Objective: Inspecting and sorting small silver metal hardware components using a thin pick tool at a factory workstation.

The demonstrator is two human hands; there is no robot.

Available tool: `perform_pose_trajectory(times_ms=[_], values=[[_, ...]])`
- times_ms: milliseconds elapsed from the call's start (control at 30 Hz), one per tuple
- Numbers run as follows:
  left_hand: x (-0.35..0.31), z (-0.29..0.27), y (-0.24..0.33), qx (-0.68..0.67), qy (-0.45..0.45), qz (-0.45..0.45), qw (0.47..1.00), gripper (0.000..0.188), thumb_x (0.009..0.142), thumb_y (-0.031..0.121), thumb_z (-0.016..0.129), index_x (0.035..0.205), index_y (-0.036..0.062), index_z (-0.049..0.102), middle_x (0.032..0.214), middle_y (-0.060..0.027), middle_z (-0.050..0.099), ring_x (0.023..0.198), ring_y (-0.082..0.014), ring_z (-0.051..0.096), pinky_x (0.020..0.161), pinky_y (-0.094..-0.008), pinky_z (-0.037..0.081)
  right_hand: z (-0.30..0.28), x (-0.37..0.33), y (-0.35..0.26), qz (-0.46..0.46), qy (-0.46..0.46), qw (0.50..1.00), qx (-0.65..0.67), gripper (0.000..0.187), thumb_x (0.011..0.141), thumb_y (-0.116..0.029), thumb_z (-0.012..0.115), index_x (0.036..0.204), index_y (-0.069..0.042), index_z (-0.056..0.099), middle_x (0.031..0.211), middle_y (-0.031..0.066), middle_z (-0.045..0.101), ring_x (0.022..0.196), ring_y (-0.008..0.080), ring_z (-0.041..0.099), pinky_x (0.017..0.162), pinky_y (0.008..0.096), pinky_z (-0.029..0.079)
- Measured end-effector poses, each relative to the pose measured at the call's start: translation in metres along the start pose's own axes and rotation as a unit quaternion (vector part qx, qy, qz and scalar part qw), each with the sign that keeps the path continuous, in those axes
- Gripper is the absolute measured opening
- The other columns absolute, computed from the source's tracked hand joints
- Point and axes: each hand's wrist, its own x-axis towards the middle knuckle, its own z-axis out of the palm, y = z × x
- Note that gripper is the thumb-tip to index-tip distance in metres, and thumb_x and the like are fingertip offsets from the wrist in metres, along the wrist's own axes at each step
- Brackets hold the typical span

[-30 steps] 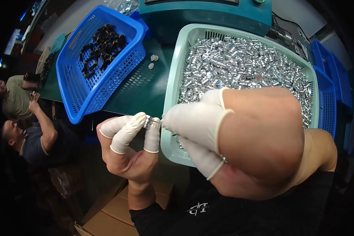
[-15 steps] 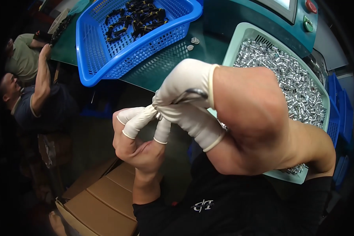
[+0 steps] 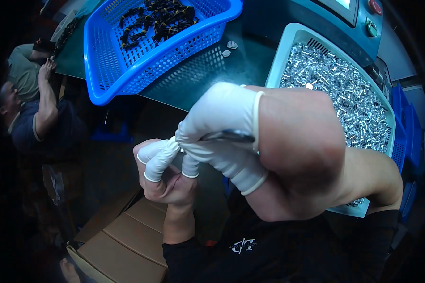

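- Since half a second ago, both hands stay joined; blue basket (image 3: 127, 61) sits slightly lower.
- Right hand (image 3: 231, 132) pinches a slim grey metal tool (image 3: 226, 137), lying roughly left-right.
- Left hand (image 3: 167, 170) fingertips pressed together at its tip, below the bench (image 3: 208, 70) edge.

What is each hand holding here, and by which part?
The right hand pinches a slim dark metal tool along its shaft. The left hand meets its tip; anything held there is hidden by the white-capped fingertips.

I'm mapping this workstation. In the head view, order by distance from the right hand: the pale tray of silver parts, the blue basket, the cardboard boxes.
From the right hand:
1. Pale tray of silver parts, just beyond, to the right.
2. Blue basket and cardboard boxes: too close to call; basket up left, boxes down left.
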Motion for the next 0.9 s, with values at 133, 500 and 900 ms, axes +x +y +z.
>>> perform_pose_trajectory(times_ms=[133, 500, 900], values=[[-0.003, 0.002, -0.003, -0.012, 0.004, 0.001, 1.0, 0.029, 0.069, 0.008, 0.077, 0.094, 0.0029, 0.064, 0.085, -0.0073, 0.063, 0.075, -0.0228, 0.054, 0.065, -0.0313, 0.044, -0.001, -0.002, -0.001, 0.024, -0.004, 1.0, 0.016, 0.015, 0.075, 0.006, 0.063, 0.09, 0.003, 0.061, 0.076, 0.0131, 0.063, 0.063, 0.0265, 0.065, 0.055, 0.0282, 0.052], [-0.013, -0.001, 0.004, 0.031, -0.016, 0.019, 0.999, 0.034, 0.069, 0.008, 0.076, 0.101, 0.0045, 0.064, 0.088, -0.0065, 0.059, 0.075, -0.0223, 0.054, 0.061, -0.0296, 0.044, -0.001, -0.015, 0.001, 0.001, -0.003, 1.0, 0.019, 0.017, 0.073, 0.004, 0.063, 0.09, 0.003, 0.062, 0.076, 0.0136, 0.062, 0.06, 0.0283, 0.062, 0.051, 0.0304, 0.049], [-0.017, -0.005, 0.004, 0.113, -0.064, 0.074, 0.989, 0.037, 0.069, 0.007, 0.074, 0.104, 0.0074, 0.061, 0.096, -0.0067, 0.06, 0.085, -0.0249, 0.055, 0.066, -0.0325, 0.046, 0.002, -0.017, 0.007, -0.004, 0.02, 1.0, -0.006, 0.021, 0.07, 0.004, 0.063, 0.091, 0.003, 0.061, 0.076, 0.013, 0.063, 0.061, 0.028, 0.062, 0.053, 0.0305, 0.05]])
